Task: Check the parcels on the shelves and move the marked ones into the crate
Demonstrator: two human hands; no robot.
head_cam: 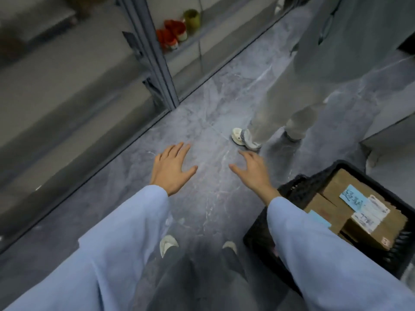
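A black plastic crate (pixel 298 191) stands on the floor at the lower right. Inside it lie brown cardboard parcels (pixel 341 187), the top one with a blue sticky note (pixel 353 199) and a white shipping label. My left hand (pixel 173 168) and my right hand (pixel 252 170) hang over the grey floor in the middle of the view, both with fingers spread and holding nothing. My right hand is just left of the crate. Grey metal shelves (pixel 157 63) run along the left, blurred.
Another person in grey trousers and pale shoes (pixel 244 136) stands straight ahead, close beyond my hands. Red and green items (pixel 177 30) sit on a far shelf. My own feet show at the bottom. The aisle floor is grey marble.
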